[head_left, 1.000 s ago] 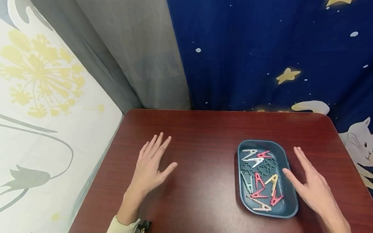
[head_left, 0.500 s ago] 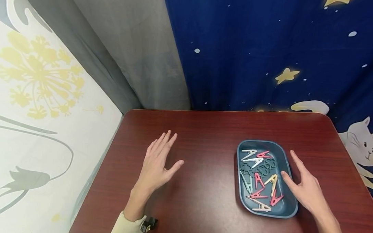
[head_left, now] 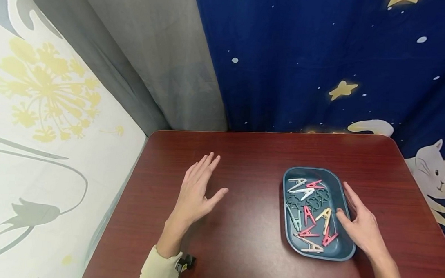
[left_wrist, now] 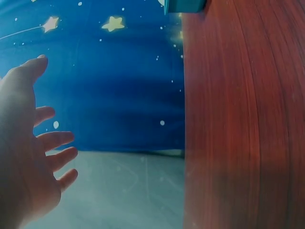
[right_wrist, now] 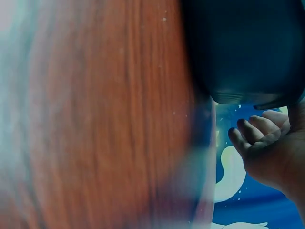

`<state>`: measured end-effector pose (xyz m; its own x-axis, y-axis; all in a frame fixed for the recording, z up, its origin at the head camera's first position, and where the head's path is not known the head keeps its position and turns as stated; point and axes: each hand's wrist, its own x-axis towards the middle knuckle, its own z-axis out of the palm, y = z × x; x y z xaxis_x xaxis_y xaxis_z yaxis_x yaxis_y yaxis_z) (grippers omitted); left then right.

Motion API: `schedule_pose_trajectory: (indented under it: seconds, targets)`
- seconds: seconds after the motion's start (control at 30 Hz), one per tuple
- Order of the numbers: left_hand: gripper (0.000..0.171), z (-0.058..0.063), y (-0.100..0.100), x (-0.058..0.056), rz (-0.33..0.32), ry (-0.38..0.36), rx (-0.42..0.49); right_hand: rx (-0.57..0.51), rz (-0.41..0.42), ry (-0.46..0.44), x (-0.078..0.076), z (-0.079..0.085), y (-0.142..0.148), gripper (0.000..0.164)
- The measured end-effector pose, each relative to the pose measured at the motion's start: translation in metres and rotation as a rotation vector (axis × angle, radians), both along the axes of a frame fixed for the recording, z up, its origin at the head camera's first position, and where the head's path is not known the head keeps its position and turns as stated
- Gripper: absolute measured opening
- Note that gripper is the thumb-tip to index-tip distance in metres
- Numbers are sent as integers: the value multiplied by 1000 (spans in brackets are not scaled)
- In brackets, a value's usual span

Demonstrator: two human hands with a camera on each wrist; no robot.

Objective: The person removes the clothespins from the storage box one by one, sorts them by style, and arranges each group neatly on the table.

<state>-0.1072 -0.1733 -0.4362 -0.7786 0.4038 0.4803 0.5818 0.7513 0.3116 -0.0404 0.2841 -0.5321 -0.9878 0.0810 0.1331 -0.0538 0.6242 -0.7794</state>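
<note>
A blue-grey rectangular bin stands on the right half of the table, holding several plastic clips: white, pink, a yellow clip and a green clip. Among them lie dark green clover-shaped pieces. My right hand is at the bin's right rim, its thumb reaching over the edge and its fingers along the outer side. In the right wrist view the fingers bend loosely beside the bin's dark wall. My left hand hovers left of the bin, fingers straight and thumb spread, with nothing in it.
The reddish-brown wooden table backs onto a grey curtain and a blue starry curtain. A white patterned wall cloth runs along the left side. On the left wrist sits a small black device.
My left hand has shifted right and slightly farther over the table. The right hand has moved left, closer against the bin's rim. The bin and its clips have stayed in place.
</note>
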Motion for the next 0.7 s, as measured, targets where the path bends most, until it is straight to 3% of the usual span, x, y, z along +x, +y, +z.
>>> schedule_pose_trajectory:
  seconds: [0.47,0.7]
  targets:
    - [83,0,32,-8,-64,-1,17,-15,16,-2,-2,-3,-1,88]
    - [85,1,51,-13,-110,16,44,-92,58,31,-3,-7,2,89]
